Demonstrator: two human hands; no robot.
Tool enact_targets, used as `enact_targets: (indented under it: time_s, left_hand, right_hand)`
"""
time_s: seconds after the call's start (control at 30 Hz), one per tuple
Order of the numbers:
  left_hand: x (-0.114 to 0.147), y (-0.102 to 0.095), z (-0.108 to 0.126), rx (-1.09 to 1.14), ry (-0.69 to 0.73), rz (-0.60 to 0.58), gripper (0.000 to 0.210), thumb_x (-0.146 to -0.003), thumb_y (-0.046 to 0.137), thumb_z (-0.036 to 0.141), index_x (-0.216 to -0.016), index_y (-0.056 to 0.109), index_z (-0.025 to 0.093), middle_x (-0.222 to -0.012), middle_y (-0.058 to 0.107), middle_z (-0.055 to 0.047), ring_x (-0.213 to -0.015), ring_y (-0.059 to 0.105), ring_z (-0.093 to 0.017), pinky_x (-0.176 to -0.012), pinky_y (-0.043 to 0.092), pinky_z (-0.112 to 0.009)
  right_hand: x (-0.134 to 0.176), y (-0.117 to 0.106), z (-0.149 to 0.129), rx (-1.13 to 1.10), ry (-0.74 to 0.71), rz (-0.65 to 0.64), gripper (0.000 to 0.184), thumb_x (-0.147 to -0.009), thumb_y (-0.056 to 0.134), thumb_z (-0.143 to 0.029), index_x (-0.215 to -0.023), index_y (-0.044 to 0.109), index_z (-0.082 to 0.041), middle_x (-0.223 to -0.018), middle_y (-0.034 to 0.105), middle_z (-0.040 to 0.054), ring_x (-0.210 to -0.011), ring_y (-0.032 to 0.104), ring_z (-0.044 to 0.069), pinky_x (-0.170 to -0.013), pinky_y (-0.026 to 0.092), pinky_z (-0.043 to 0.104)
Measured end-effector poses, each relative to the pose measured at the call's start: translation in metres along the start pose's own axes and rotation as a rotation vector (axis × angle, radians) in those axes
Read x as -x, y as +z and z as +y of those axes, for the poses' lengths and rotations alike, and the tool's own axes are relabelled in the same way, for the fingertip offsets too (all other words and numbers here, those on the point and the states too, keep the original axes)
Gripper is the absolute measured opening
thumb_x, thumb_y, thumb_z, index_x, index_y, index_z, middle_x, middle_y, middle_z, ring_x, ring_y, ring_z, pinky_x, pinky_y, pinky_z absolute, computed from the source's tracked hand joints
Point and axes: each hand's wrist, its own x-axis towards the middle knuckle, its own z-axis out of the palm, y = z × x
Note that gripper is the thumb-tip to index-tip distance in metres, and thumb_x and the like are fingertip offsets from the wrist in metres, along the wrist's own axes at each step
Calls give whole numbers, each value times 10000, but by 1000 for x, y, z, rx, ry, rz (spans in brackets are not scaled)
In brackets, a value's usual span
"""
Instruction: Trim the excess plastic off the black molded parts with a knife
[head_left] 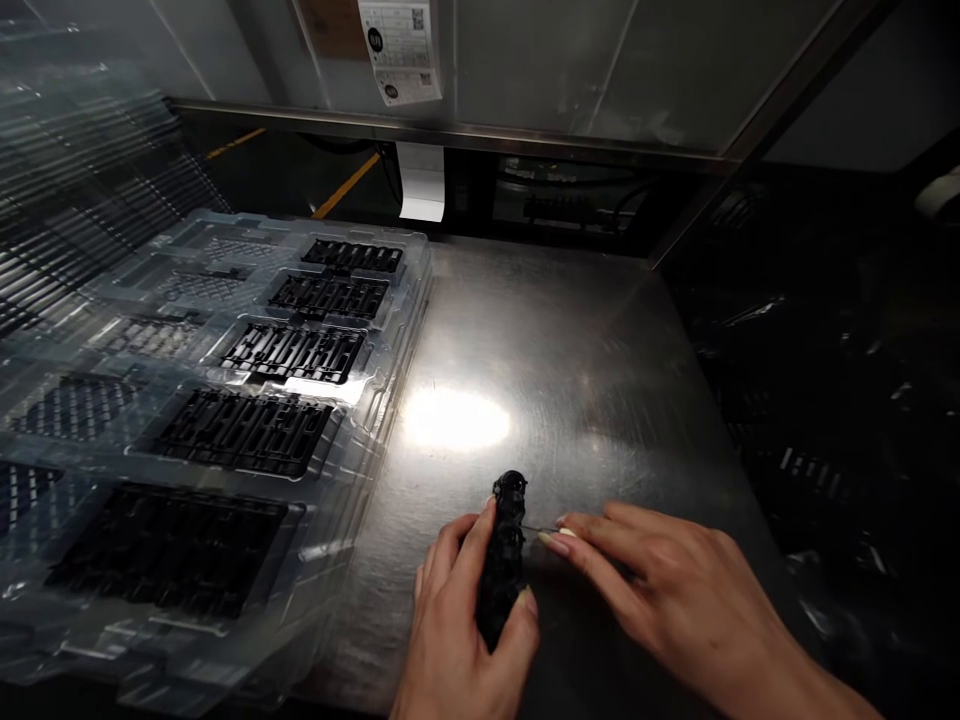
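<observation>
Closest to the camera, the left hand [457, 620] is wrapped around a long black plastic part [504, 560], thumb on the near side and fingers curled over the far side, so it's got a firm grip. The part is stood on edge on the steel worktable [570, 360], pointing away from the person, with its far end sticking up past the fingertips.

Right next to it, the right hand [660, 590] lies low over the table with its fingers stretched out toward the part's side. The fingertips look pinched on something thin and light-coloured, like a little sliver or pin [541, 529], right up against the part. Too small to say what it really is, or if it's actually held.

Further out there's a bright glare spot [454, 418] on the metal. Off to the left sits a stack of clear plastic trays [375, 400], the pockets on its right column loaded with flat black comb-like parts [292, 352]. At the back, a metal rail [450, 132] with a printed label [400, 50] hanging above it.
</observation>
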Motion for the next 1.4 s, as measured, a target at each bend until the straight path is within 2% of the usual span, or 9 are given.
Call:
enact_targets:
  time_s: [0.2, 0.43, 0.63, 0.8, 0.93, 1.0, 1.1, 1.23, 1.4]
  left_hand:
    - [-1, -2, 1, -15, 6, -11, 629, -962, 523, 306, -1541, 349, 483, -1455, 442, 102, -1365, 407, -93, -1157, 307, -283]
    - [-2, -8, -4, -69, -11, -170, 664, -1013, 482, 364, -1547, 151, 580, -1512, 349, 122, -1402, 338, -104, -1166, 282, -329]
    - [-3, -8, -1, -73, -34, -149, 647, -1001, 479, 377, -1556, 187, 536, -1491, 392, 115, -1374, 377, -108, -1152, 292, -351]
    - [-3, -6, 2, -51, -66, -139, 581, -1006, 470, 419, -1543, 268, 506, -1484, 408, 103, -1367, 392, -111, -1145, 308, -346]
    - [-3, -7, 4, -35, -93, -127, 566, -996, 469, 420, -1536, 312, 488, -1474, 414, 94, -1375, 382, -111, -1160, 308, -343]
    - [-4, -8, 4, -31, -105, -130, 581, -986, 475, 410, -1545, 322, 455, -1474, 419, 81, -1376, 381, -119, -1161, 307, -346]
    - [-4, -9, 3, -33, -72, -127, 587, -982, 486, 387, -1547, 331, 435, -1472, 431, 76, -1361, 396, -123, -1143, 312, -339]
    - [-5, -7, 2, -33, -31, -103, 594, -994, 501, 369, -1558, 321, 409, -1459, 448, 81, -1340, 413, -89, -1138, 304, -293]
    - [-6, -7, 5, -17, -58, -114, 560, -984, 509, 381, -1528, 380, 415, -1422, 474, 67, -1311, 439, -107, -1115, 321, -309]
  right_hand:
    - [-1, -5, -9, 101, -62, 124, 337, -1076, 454, -442, -1027, 760, -312, -708, 570, -46, -568, 555, 49, -511, 350, 232]
    - [-1, -7, -6, 126, -48, 65, 328, -1072, 454, -483, -1057, 753, -349, -708, 566, -56, -582, 551, 50, -522, 341, 240]
    - [-7, -10, -6, 153, -86, 70, 346, -1070, 445, -486, -1007, 750, -337, -683, 538, -42, -572, 529, 81, -552, 296, 270]
    - [4, 2, -10, 125, -124, 245, 176, -1016, 604, -328, -1096, 707, -210, -763, 555, -5, -690, 477, 131, -695, 273, 297]
    - [20, 21, -13, -82, -64, 347, 360, -914, 704, -135, -1255, 600, -185, -865, 608, 32, -783, 541, 129, -750, 386, 295]
    - [19, 26, -18, -487, 286, 244, 209, -945, 699, -311, -1103, 643, -185, -883, 614, 27, -783, 560, 112, -721, 434, 255]
    - [3, 25, -29, -943, 707, -132, 592, -872, 638, -711, -875, 571, -123, -774, 494, 27, -706, 435, 101, -631, 371, 242]
    - [-24, 19, -37, -1051, 635, -273, 607, -885, 629, -680, -907, 589, -75, -771, 498, 27, -709, 416, 98, -650, 357, 242]
    - [-27, 14, -29, -1100, 652, -344, 352, -902, 575, -392, -1057, 601, -77, -803, 597, 28, -577, 418, 78, -572, 343, 247]
